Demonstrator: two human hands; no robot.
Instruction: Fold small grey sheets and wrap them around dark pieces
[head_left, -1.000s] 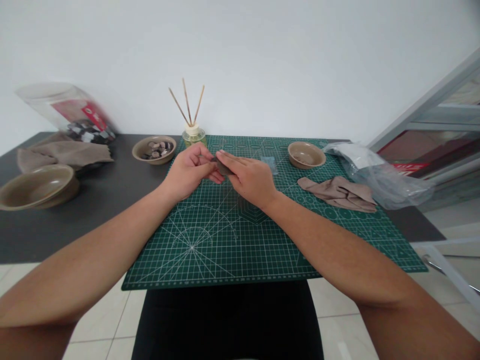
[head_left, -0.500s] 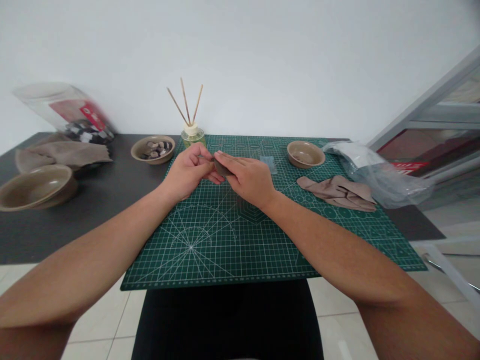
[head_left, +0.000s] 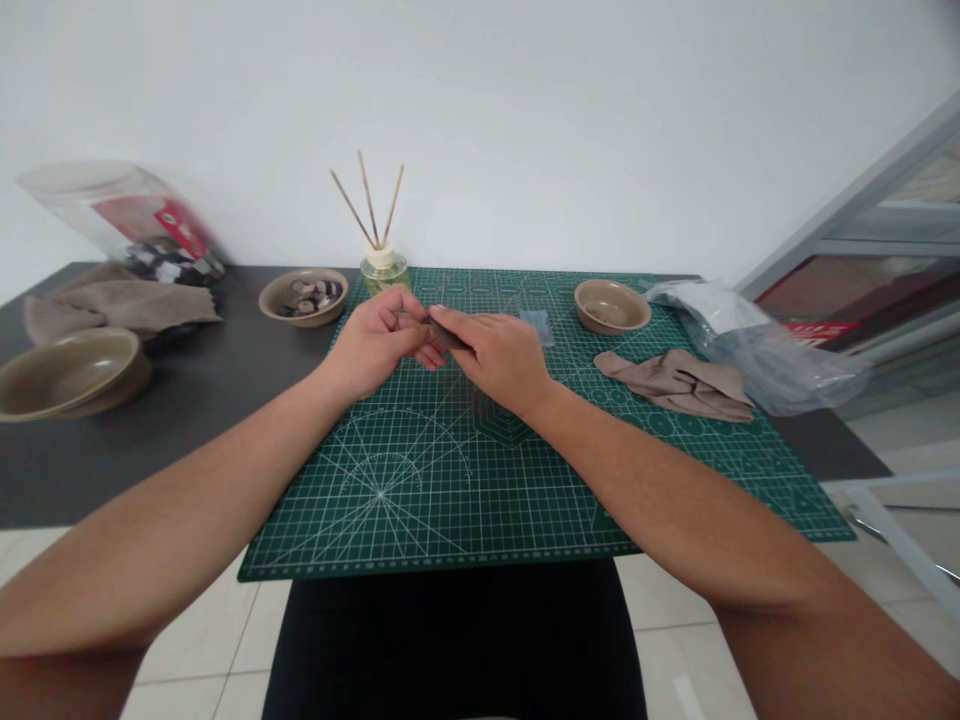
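Above the green cutting mat [head_left: 435, 520] my two hands meet. My right hand [head_left: 502, 355] is closed around a small dark brown flat piece [head_left: 448, 335], its fingers lying over the top. My left hand [head_left: 379, 340] is closed in a pinch at the far-left end of that piece; whatever lies between its fingertips is hidden. Behind my left hand stands a reed diffuser [head_left: 384, 268] with three sticks. A small clear plastic packet [head_left: 536, 326] lies on the mat just beyond my right hand.
To the left are a bowl of dark round pieces [head_left: 304, 298], a larger bowl [head_left: 75, 375], a brown cloth [head_left: 135, 305] and a clear plastic container [head_left: 120, 215]. On the right are a small bowl [head_left: 613, 307], a crumpled brown cloth [head_left: 679, 385] and a plastic bag [head_left: 765, 350].
The brown piece is tilted slightly differently between my hands, and my right fingers have shifted a little. The view has moved slightly. Both hands keep their grip.
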